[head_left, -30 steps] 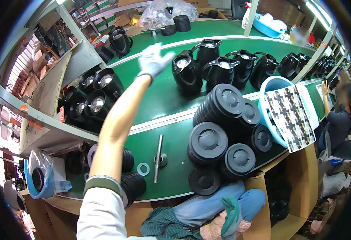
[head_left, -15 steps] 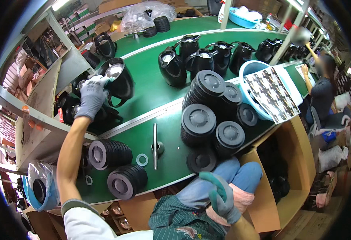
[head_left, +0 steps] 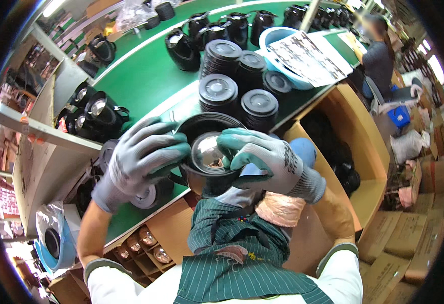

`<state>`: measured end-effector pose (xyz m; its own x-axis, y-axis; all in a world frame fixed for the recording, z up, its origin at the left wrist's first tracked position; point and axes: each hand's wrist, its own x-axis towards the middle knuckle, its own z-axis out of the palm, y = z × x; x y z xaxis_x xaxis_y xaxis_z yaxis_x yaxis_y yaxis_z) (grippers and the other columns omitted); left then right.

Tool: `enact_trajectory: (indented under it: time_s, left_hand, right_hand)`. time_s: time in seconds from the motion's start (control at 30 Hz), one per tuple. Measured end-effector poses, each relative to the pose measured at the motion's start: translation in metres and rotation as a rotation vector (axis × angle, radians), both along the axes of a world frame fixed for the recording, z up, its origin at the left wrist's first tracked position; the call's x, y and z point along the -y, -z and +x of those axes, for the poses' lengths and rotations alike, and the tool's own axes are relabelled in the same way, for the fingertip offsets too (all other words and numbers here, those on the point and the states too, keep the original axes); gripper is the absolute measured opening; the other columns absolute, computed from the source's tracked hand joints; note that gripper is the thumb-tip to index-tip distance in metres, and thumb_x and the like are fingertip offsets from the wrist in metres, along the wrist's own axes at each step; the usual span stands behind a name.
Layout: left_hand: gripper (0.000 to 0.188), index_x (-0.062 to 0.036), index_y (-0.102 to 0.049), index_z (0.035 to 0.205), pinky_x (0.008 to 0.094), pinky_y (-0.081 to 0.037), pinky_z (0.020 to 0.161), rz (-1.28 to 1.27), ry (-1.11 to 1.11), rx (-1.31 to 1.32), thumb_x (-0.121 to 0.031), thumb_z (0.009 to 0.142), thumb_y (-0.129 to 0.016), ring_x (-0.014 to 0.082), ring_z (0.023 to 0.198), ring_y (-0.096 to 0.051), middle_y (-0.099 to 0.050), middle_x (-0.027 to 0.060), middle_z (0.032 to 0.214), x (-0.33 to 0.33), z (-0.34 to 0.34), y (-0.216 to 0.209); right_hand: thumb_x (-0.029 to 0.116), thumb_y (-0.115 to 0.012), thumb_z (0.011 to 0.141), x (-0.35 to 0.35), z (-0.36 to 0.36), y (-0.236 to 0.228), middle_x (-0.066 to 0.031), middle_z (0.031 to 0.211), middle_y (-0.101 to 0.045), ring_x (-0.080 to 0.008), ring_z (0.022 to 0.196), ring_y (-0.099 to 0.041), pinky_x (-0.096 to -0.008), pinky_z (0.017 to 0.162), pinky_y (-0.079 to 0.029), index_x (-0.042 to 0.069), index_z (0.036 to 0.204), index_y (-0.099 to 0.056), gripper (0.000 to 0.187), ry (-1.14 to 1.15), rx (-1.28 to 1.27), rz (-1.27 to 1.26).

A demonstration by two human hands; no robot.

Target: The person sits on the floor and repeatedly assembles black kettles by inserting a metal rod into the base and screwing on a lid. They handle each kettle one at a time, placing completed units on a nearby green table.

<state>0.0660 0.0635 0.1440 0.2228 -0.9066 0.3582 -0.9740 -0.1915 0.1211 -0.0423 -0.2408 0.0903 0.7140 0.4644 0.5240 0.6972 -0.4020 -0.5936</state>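
Note:
Above my lap is a black jug (head_left: 189, 124), its round open end turned up toward me and a shiny silver dome (head_left: 206, 150) showing inside. My left hand (head_left: 143, 154), in a grey-green glove, is closed on the left side of its rim. From the other side, my gloved right hand (head_left: 267, 159) grips the jug with curled fingers, their tips against the dome's edge. Just beyond stand stacks of black ridged round discs (head_left: 218, 89). Another disc stack (head_left: 145, 196) lies on its side, partly hidden behind my left hand.
Several black jugs stand across the green worktop (head_left: 141, 93), with more at the left (head_left: 101, 112). A blue basin (head_left: 272, 38) holds a patterned board. At right is an open carton (head_left: 371, 137); below the bench, a divided box (head_left: 153, 273) holds shiny pieces. A co-worker (head_left: 376, 61) sits far right.
My left hand has brought a black jug from the left of the bench to above my lap. My right hand has risen from my knee onto it. The view has shifted.

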Motion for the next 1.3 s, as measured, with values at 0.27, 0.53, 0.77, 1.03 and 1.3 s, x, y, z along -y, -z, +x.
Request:
enact_trajectory:
  time_s: [0.27,0.53,0.77,1.03,1.3]
  left_hand:
    - [0.032,-0.0048,-0.065,0.112,0.0625,-0.044,0.111,-0.219,-0.189,0.09,-0.017,0.083,-0.07,0.0357,0.124,-0.064,-0.066,0.02,0.13,-0.01,-0.1,0.159]
    - [0.036,0.0042,-0.068,0.119,0.0426,-0.056,0.099,-0.549,-0.609,-0.715,-0.01,0.087,-0.073,0.0274,0.104,-0.072,-0.074,0.0158,0.111,0.008,-0.072,0.164]
    - [0.045,0.0016,-0.057,0.141,0.037,-0.054,0.103,-0.537,-0.449,-1.628,-0.008,0.097,-0.064,0.0238,0.116,-0.067,-0.066,0.0156,0.134,-0.02,-0.112,0.247]
    - [0.047,0.0001,-0.054,0.144,0.0385,-0.052,0.106,-0.68,-0.588,-1.804,-0.009,0.098,-0.064,0.0248,0.121,-0.065,-0.062,0.0158,0.139,-0.054,-0.099,0.263]
    - [0.05,-0.0014,-0.051,0.147,0.04,-0.05,0.11,-0.581,-0.495,-1.564,-0.01,0.1,-0.063,0.0258,0.126,-0.062,-0.059,0.016,0.144,-0.041,-0.06,0.234]
  right_hand:
    - [0.007,-0.093,0.073,0.006,-0.081,0.041,-0.0197,0.129,-0.069,-0.0172,0.117,-0.066,-0.0329,0.099,-0.055,-0.001,0.104,-0.063,0.044,0.525,-0.788,0.741]
    - [0.021,-0.077,0.095,-0.001,-0.058,0.062,-0.0039,0.101,-0.072,-0.006,0.086,-0.064,-0.025,0.075,-0.055,-0.003,0.124,-0.068,0.039,0.412,-1.244,0.778]
    - [0.064,-0.073,0.083,-0.028,0.018,0.173,-0.0298,0.142,-0.053,-0.042,0.127,-0.056,-0.0484,0.108,-0.044,0.011,0.151,-0.047,0.091,0.946,-0.373,-0.336]
    - [0.073,-0.075,0.072,-0.064,0.059,0.198,-0.0291,0.154,-0.039,-0.0444,0.139,-0.043,-0.0624,0.115,-0.03,0.031,0.159,-0.038,0.103,1.045,-0.646,-0.742]
    - [0.038,-0.09,0.075,-0.024,-0.015,0.11,-0.0279,0.155,-0.039,-0.0428,0.14,-0.046,-0.0507,0.115,-0.04,0.011,0.155,-0.047,0.095,0.721,-0.477,0.192]
